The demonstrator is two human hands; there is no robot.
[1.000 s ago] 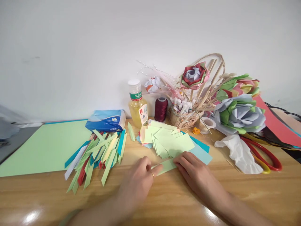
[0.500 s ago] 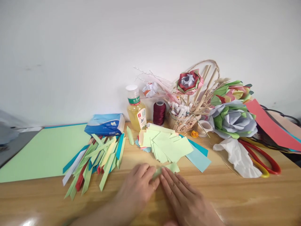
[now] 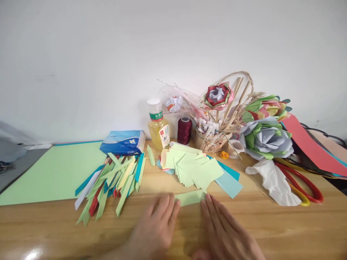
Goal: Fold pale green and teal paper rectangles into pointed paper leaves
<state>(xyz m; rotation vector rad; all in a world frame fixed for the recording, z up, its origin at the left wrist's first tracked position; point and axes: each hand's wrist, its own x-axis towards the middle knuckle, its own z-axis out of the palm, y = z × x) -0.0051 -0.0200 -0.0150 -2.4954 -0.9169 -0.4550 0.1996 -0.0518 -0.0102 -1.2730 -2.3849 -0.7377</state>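
Note:
A light green strip of paper (image 3: 190, 198), seemingly folded lengthwise, lies flat on the wooden table between my hands. At its left end is my left hand (image 3: 159, 218), fingers bent and bunched over the edge, gripping it. My right hand (image 3: 226, 225) rests its straightened fingertips on the strip's right end, fingers side by side; the thumb is mostly hidden beneath. Just beyond the strip, a fanned pile of light green paper pieces (image 3: 193, 166) touches or nearly touches its upper right corner. To the left lies a heap of folded paper strips (image 3: 112, 184) in green, blue, red and yellow.
A tissue pack (image 3: 121, 142), a bottle of yellow liquid (image 3: 157, 131) and a dark red thread spool (image 3: 184, 130) stand along the wall. Farther right are a basket (image 3: 213, 141), paper flowers (image 3: 271, 141), crumpled white tissue (image 3: 276, 184) and red-handled scissors (image 3: 306, 184).
My hands have moved apart, the right one shifting rightward, so the green strip between them now shows at full length. My left hand has moved slightly down.

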